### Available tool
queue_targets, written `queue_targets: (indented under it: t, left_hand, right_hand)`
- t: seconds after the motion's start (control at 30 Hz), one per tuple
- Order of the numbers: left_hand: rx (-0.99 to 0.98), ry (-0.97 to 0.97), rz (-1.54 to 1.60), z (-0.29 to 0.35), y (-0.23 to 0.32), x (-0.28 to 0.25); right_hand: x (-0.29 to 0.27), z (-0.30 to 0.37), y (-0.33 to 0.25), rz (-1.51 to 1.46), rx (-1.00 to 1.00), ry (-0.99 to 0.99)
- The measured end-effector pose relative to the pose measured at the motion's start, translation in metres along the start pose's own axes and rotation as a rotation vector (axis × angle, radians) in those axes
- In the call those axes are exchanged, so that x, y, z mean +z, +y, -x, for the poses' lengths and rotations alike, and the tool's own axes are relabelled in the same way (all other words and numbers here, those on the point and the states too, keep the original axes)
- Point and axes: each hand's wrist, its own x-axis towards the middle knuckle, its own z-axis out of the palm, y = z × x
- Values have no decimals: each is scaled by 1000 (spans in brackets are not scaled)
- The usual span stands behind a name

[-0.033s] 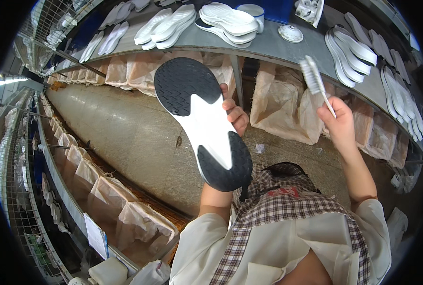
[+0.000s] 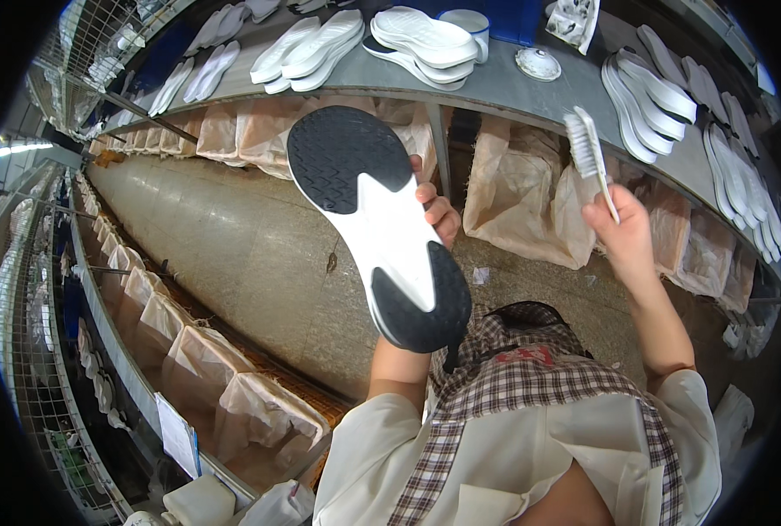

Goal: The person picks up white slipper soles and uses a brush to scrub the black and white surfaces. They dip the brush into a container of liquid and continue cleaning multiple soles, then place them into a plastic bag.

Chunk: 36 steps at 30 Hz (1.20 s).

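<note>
A white shoe sole (image 2: 389, 232) with black treads at both ends is held up in front of me, its tread side facing me. My left hand (image 2: 441, 215) grips it from behind, with fingers curled over its right edge. The palm is hidden behind the sole. To the right, my right hand (image 2: 620, 223) is closed round the handle of a white brush (image 2: 588, 149). The bristles point left, toward the sole, but stay apart from it.
A grey bench (image 2: 531, 92) runs along the far side, bearing white soles (image 2: 421, 37), a white mug (image 2: 466, 31) and a round lid (image 2: 538, 64). Cloth-lined bins (image 2: 526, 197) stand beneath it. More lined bins (image 2: 202, 359) and a wire rack (image 2: 35, 351) line the left.
The brush has swung slightly to the right and its head looks sharper. The sole has shifted a little to the right with my left hand.
</note>
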Motion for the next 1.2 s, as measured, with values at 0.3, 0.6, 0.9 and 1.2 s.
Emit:
queue_targets:
  t: [0.3,0.6,0.9,1.2]
  left_hand:
    - [125,919,-763,-22,-35,-10]
    - [189,719,-914,-29,-38,-30]
    - [180,686,-918,-33,-53,-30]
    - [22,649,-529,-32,-54,-31]
  right_hand:
    - [28,27,9,168,-153,-155]
    - [19,26,10,149,-29,-64]
    - [5,26,11,129,-44,-29]
    - [7,34,0,34,-168,7]
